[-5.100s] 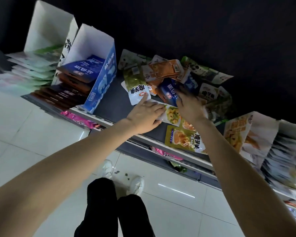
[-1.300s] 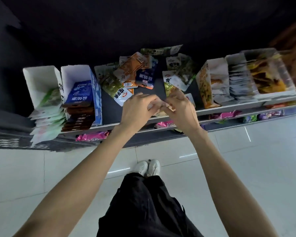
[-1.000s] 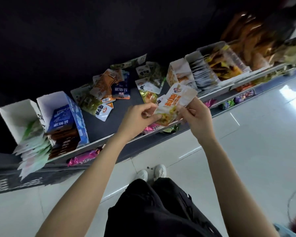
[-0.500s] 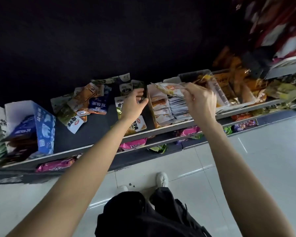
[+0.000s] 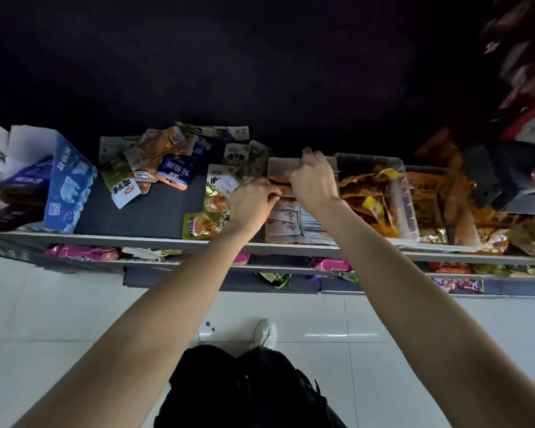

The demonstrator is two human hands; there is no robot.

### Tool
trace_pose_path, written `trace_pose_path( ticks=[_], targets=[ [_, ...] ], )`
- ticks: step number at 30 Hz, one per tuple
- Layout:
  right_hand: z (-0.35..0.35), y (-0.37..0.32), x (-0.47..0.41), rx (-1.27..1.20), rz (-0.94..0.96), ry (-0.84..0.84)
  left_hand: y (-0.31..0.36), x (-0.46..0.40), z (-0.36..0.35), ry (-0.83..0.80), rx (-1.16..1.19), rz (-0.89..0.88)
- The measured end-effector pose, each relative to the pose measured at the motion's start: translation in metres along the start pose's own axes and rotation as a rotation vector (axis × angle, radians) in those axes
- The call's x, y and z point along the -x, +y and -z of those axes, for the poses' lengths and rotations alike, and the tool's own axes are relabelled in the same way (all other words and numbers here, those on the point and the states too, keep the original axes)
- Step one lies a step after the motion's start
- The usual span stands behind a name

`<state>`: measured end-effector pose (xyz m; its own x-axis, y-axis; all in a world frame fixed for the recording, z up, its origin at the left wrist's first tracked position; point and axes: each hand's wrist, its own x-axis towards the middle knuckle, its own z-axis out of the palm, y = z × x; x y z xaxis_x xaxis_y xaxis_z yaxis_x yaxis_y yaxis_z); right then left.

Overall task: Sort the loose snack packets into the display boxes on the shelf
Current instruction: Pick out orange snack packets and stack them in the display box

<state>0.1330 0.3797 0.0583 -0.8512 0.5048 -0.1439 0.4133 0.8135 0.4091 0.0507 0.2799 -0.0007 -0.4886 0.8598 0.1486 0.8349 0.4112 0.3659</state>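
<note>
An open display box (image 5: 283, 225) with rows of orange-and-white packets stands on the shelf (image 5: 155, 213). Both my hands are over its back end. My right hand (image 5: 314, 180) is closed on an orange snack packet (image 5: 279, 181) and holds it down among the box's packets. My left hand (image 5: 254, 199) pinches the same packet's left edge with curled fingers. Most of that packet is hidden under my hands. A heap of loose packets (image 5: 155, 163) lies further left on the shelf. Two yellow-green packets (image 5: 210, 211) lie just left of my left wrist.
A blue display box (image 5: 70, 188) with dark packets stands at the shelf's left end. Right of my hands, a clear plastic bin (image 5: 410, 208) holds yellow-orange packets, and more bins follow. A lower shelf (image 5: 291, 268) holds pink and green packets. My feet are on white floor tiles.
My right hand has carried the orange packet from above the display box down into it. My left hand has moved right from the loose packets and now grips the packet's edge.
</note>
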Motion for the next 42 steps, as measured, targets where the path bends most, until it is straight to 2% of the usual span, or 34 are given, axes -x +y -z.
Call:
trace_pose_path(
  ticks=[2,5,7,10,11,13,15,19,23,28,31,36,39,42],
  targets=[
    [-0.008,-0.006,-0.003,0.053,0.066,-0.079,-0.003,0.003,0.000,0.005,-0.007,-0.003],
    [-0.009,-0.010,0.005,0.045,0.059,-0.028,-0.007,0.007,0.005,-0.020,0.027,-0.014],
    [-0.007,-0.012,0.013,-0.112,0.027,0.135,-0.011,0.015,0.013,0.046,0.085,0.004],
    [-0.003,-0.022,0.029,-0.447,0.011,0.507,-0.031,0.039,0.027,0.220,0.243,0.097],
    [-0.003,-0.031,0.035,-0.536,0.032,0.559,-0.041,0.049,0.030,0.257,0.284,0.148],
    [0.001,-0.053,0.041,-0.666,0.085,0.527,-0.065,0.069,0.035,0.309,0.319,0.259],
    [0.004,-0.080,0.039,-0.744,0.131,0.378,-0.091,0.085,0.038,0.301,0.314,0.352],
    [-0.003,-0.128,0.008,-0.675,0.193,0.223,-0.153,0.099,0.035,0.131,0.131,0.367],
    [-0.001,-0.171,-0.046,-0.689,0.240,0.338,-0.214,0.088,0.039,-0.011,-0.042,0.392],
    [-0.008,-0.222,-0.133,-0.591,0.309,0.416,-0.274,0.057,0.034,-0.061,-0.206,0.369],
    [-0.008,-0.246,-0.175,-0.535,0.278,0.335,-0.295,0.044,0.027,-0.114,-0.215,0.393],
    [-0.016,-0.251,-0.216,-0.539,0.253,0.058,-0.309,0.043,0.022,-0.139,-0.166,0.371],
    [-0.026,-0.249,-0.207,-0.477,0.223,0.110,-0.310,0.045,0.024,-0.117,-0.165,0.359],
    [-0.031,-0.243,-0.181,-0.281,0.251,0.142,-0.308,0.049,0.025,-0.121,-0.159,0.355]
  ],
)
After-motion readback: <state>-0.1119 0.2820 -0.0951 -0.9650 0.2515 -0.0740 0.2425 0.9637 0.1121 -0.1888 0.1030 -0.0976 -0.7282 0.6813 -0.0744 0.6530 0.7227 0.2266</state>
